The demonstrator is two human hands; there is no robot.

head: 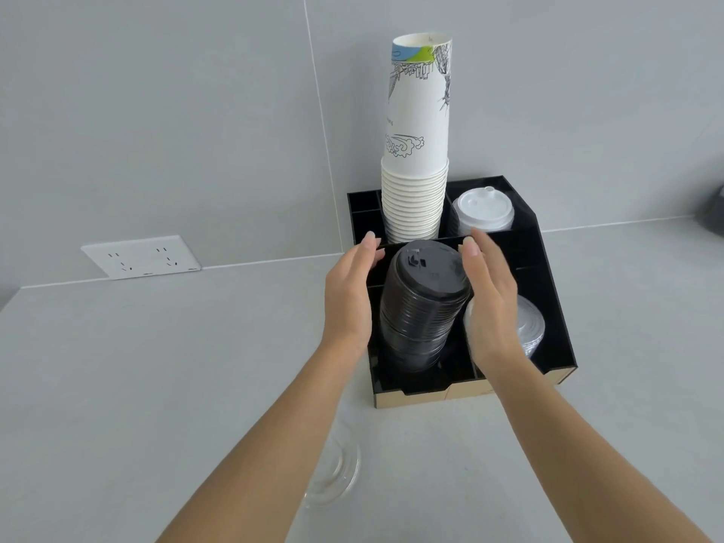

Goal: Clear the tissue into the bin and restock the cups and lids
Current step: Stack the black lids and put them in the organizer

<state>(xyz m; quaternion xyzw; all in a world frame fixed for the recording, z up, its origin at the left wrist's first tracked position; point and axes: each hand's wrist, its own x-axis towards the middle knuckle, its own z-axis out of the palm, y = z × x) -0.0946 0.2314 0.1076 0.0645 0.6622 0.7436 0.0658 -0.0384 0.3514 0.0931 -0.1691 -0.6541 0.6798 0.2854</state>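
Observation:
A black organiser [548, 291] stands on the grey counter against the wall. A tall stack of white printed paper cups [417, 150] rises from its back left slot. White lids [484, 209] fill the back right slot. A leaning stack of black lids [423, 303] sits in the front left slot, and clear lids [531, 327] lie in the front right slot. My left hand [348, 295] is beside the black stack's left side and my right hand [489, 303] beside its right side, fingers straight. Whether the palms touch the stack is unclear. No tissue or bin is visible.
A clear lid [337, 468] lies on the counter near my left forearm. A white wall socket [141, 256] sits low on the wall at the left. A dark object [713, 209] shows at the right edge.

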